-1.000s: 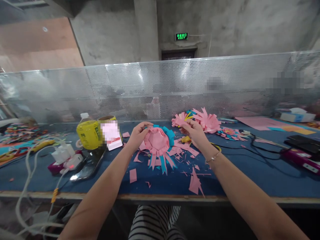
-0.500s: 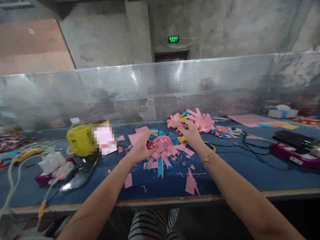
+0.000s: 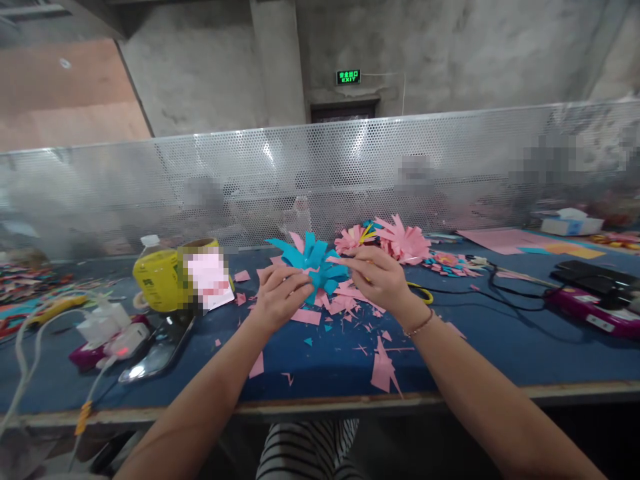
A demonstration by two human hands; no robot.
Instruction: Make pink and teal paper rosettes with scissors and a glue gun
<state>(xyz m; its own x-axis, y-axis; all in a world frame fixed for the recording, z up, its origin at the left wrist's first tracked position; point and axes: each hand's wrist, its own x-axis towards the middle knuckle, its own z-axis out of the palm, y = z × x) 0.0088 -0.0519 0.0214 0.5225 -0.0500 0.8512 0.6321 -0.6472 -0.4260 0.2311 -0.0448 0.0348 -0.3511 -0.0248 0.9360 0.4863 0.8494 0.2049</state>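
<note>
A paper flower with blue strip petals (image 3: 317,257) and some pink paper in it stands tilted above the tabletop. My left hand (image 3: 283,295) is closed on its lower left side, the fingers curled over the edge. On the flower's right, my right hand (image 3: 381,275) pinches a pink paper piece (image 3: 342,261) against the blue petals; part of that piece is hidden by the fingers. Pink paper scraps (image 3: 345,301) lie under and around the flower. Close behind my right hand rest finished-looking pink paper flowers (image 3: 404,241).
A yellow tape roll (image 3: 157,281), a phone (image 3: 160,350) and a power strip with chargers (image 3: 113,337) stand at left. Pink paper sheets (image 3: 493,241), black cables and a purple power strip (image 3: 590,312) lie at right. A perforated metal panel (image 3: 250,187) runs along the back.
The flower has been turned over and lifted: its pink centre faced me, and now blue petals show. My right hand has brought the pink piece left and down to the flower.
</note>
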